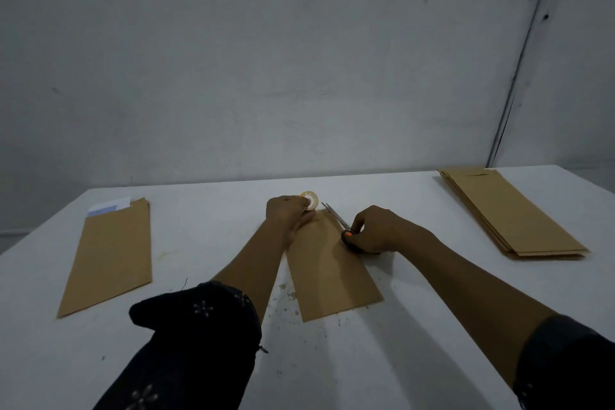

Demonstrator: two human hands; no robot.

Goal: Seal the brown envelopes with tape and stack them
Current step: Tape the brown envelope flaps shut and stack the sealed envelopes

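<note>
While we are looking down through the head camera, we are seeing a white table point(416, 326) set against a grey wall point(266, 60), with two bare forearms in dark sleeves reaching forward over it.

We are seeing one brown envelope point(329, 273) lying flat in the middle of the table, its far end under the hands. Our left hand point(288, 214) is curling its fingers round a small roll of clear tape point(310, 200) and holding it at the envelope's far left corner. Our right hand point(377, 229) is gripping orange-handled scissors point(339, 223), with the blades parted and pointing toward the roll. We cannot make out the tape strip itself between roll and blades.

To the left, well apart, we are seeing a single envelope point(111, 256) lying with white paper point(109, 211) showing at its far end. To the right, near the table's far edge, we are seeing a stack of brown envelopes point(509, 215) lying flat; we cannot tell whether these are sealed.

We are judging that the sealing step is in hand on the middle envelope, at the point of cutting a length of tape. The next move is likely calling for closing the blades across the strip just beside the roll, keeping the tape taut, then pressing the cut piece down over the flap before the envelope is going onto a stack.
</note>
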